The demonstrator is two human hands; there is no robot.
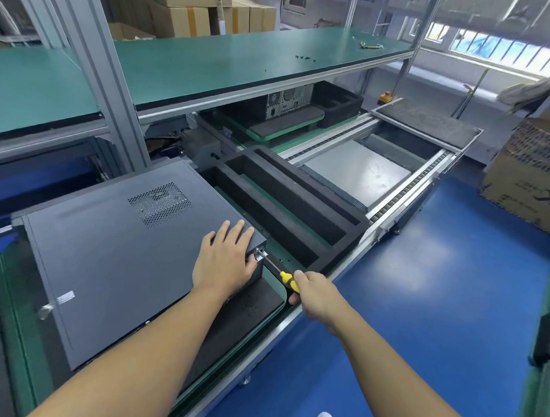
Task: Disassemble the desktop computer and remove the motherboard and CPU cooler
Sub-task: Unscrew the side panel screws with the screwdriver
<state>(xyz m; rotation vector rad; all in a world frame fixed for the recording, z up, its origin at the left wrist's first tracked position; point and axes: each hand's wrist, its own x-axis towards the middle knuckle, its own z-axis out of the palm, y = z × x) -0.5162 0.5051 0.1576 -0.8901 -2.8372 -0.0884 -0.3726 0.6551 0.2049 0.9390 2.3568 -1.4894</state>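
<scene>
on conveyor, one computer case (pixel 118 262), one screwdriver (pixel 278 272), two hands

You face a computer case (pixel 118 262) of matt, dark grey painted sheet metal, its vent punched with fine holes. Your screwdriver (pixel 285 278) shows a bright steel shaft and a glossy yellow-and-black plastic handle. At 1 o'clock a foam tray (pixel 286 201) looks black, coarse and matt; at 3 o'clock the blue floor (pixel 428 280) shines smooth.

screwdriver handle (pixel 285 276) mostly inside right hand (pixel 315 296), shelf specks (pixel 305 58) unidentifiable
</scene>
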